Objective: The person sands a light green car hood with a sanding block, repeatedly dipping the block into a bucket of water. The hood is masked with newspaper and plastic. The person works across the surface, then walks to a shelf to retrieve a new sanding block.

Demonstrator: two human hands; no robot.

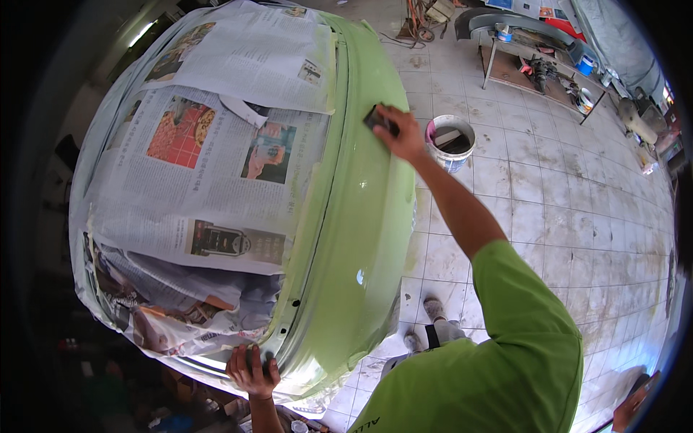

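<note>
Upon the smooth, curved pale-green body panel (361, 216), one small dark block (374, 120), gripped in the bent fingers of the right hand (406, 135). Left hand (253, 372): fingers half curled at the panel's nearer end, any hold impossible to tell. Alongside: wrinkled newspaper masking (209, 191); opposite, a round bucket (449, 162) on square floor tiles (534, 249)

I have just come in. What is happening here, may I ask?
The person's right hand holds a dark block against the green panel. The left hand rests at its near end; whether it holds something is unclear. Newspaper covers the area beside the panel. A bucket stands on the floor.
</note>
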